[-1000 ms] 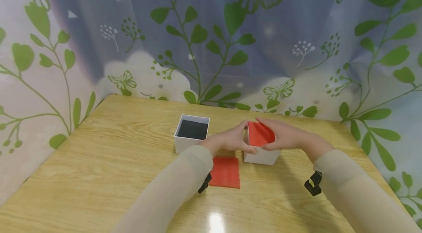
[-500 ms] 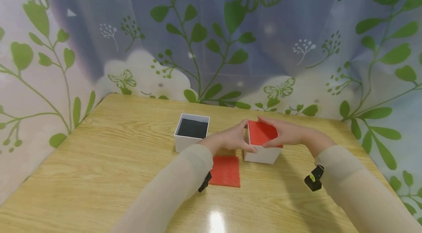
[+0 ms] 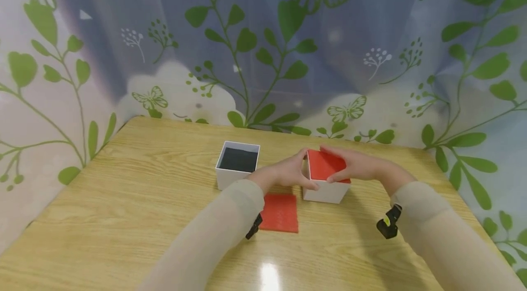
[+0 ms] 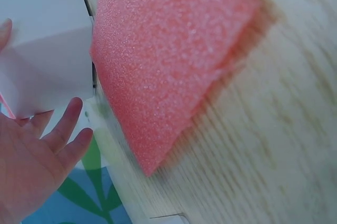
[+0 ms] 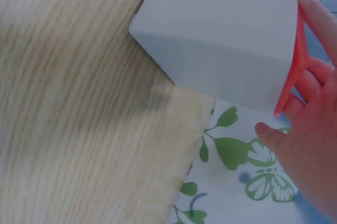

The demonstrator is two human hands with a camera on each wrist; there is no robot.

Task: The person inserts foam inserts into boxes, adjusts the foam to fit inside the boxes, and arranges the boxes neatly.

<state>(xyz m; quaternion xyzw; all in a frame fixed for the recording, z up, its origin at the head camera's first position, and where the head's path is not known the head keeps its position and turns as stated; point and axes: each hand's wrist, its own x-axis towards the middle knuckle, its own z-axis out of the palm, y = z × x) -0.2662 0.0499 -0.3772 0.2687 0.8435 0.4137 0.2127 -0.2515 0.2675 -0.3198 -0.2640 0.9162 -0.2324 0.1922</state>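
A white box point(image 3: 325, 192) stands on the right of the table. A red foam sheet point(image 3: 323, 165) lies over its top, its edges reaching the rim. My left hand point(image 3: 292, 173) holds the box's left side, thumb at the front and fingers towards the back. In the left wrist view its outer fingers spread beside the box wall. My right hand point(image 3: 358, 166) spans the right part of the sheet, thumb at the front rim. The right wrist view shows its fingers curled over the sheet's outer side, the foam edge point(image 5: 287, 89) jutting slightly past the box.
A second white box point(image 3: 231, 177), its top uncovered and something black point(image 3: 239, 159) inside, stands to the left. Another red foam sheet point(image 3: 281, 213) lies flat in front, between my forearms. A patterned curtain point(image 3: 263, 44) hangs behind the wooden table point(image 3: 136, 199).
The red sheet's right side has come up from a curved dip inside the box to lie flatter across the rim. Both hands have stayed nearly in place.
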